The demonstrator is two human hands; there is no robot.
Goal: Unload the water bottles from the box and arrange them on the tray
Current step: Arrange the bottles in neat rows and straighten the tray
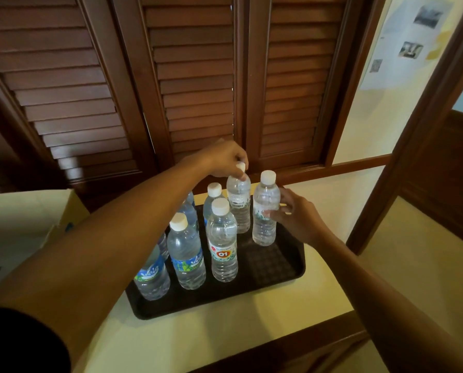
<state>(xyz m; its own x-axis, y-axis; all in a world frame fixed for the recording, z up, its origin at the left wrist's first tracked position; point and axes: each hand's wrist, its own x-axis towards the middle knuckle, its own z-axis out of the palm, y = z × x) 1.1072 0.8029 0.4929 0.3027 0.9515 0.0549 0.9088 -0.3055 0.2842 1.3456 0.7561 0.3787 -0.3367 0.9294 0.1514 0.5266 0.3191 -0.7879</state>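
A black tray (276, 267) lies on the pale yellow counter with several clear water bottles standing upright on it. My left hand (223, 160) grips the white cap of a bottle (239, 205) at the tray's back middle. My right hand (296, 215) wraps around the body of the back right bottle (265, 208), which stands on the tray. A Q1-labelled bottle (223, 243) stands in the middle, and two blue-labelled bottles (187, 251) stand at the front left. My left forearm hides part of the left-hand bottles. The cardboard box (63, 208) sits at the left.
Brown louvred wooden shutters (192, 84) rise right behind the counter. A wooden door frame (418, 125) runs down the right side. The counter's dark wooden front edge (292, 345) is below the tray. The tray's front right part holds no bottle.
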